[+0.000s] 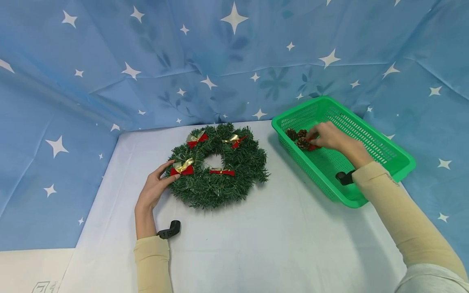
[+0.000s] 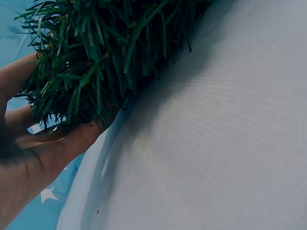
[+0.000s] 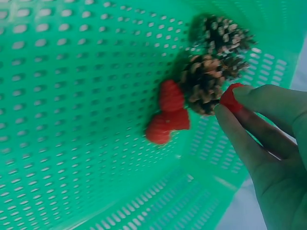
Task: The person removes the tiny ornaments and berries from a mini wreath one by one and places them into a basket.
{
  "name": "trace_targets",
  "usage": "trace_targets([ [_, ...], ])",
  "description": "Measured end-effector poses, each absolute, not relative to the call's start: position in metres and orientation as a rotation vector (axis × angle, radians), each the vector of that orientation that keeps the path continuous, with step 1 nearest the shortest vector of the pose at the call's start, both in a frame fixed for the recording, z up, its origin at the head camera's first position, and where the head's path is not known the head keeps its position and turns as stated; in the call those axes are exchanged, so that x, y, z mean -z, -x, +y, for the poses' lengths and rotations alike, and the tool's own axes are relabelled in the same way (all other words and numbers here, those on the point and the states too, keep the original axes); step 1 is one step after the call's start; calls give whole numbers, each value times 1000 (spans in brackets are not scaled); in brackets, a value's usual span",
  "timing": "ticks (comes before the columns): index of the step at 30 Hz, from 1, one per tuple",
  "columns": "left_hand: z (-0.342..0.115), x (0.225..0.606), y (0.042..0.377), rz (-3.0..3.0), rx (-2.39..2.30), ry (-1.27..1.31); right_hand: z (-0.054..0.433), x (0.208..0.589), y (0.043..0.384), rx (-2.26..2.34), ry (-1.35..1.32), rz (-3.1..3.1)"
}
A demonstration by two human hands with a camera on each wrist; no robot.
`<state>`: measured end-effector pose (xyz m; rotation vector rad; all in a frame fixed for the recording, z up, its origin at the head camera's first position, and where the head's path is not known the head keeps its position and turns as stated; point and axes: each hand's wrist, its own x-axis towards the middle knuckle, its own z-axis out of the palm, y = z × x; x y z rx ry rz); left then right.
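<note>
A green wreath (image 1: 220, 189) with several red-and-gold bows lies flat on the white table. At its left edge my left hand (image 1: 153, 188) grips the greenery beside a bow (image 1: 183, 169); the left wrist view shows the thumb and fingers around the wreath's rim. My right hand (image 1: 331, 136) reaches into the green basket (image 1: 346, 201). Between thumb and fingertip it pinches a small red ornament (image 3: 231, 98), partly hidden by the fingers. Close to that hand lie several pine cones (image 3: 204, 84) and red ribbed ornaments (image 3: 171, 96).
The basket stands at the table's right side, angled, with high perforated walls. Blue star-patterned cloth (image 1: 220, 81) hangs behind and at both sides. White table cloth (image 1: 238, 248) extends between the wreath and the table's near side.
</note>
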<state>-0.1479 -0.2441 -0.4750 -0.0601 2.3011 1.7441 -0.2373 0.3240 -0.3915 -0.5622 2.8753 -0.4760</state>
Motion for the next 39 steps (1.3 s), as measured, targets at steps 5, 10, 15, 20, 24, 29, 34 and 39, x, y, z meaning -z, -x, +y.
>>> trace_targets([
  [5, -245, 475, 148, 2304, -1726, 58, 332, 400, 237, 483, 517, 2849],
  [10, -244, 476, 149, 2297, -1731, 52, 337, 406, 234, 465, 521, 2844],
  [15, -244, 477, 150, 2294, -1742, 48, 343, 410, 231, 490, 499, 2822],
  [20, -245, 478, 150, 2303, -1725, 51, 349, 412, 228, 477, 502, 2807],
  [24, -245, 479, 150, 2299, -1721, 59, 351, 414, 229, 487, 486, 2794],
  [29, -246, 480, 150, 2298, -1716, 54, 353, 417, 229, 484, 490, 2768],
  [34, -245, 479, 150, 2309, -1705, 53, 353, 419, 229, 468, 515, 2746],
  [39, -246, 477, 150, 2332, -1697, 55, 352, 421, 229, 483, 523, 2740],
])
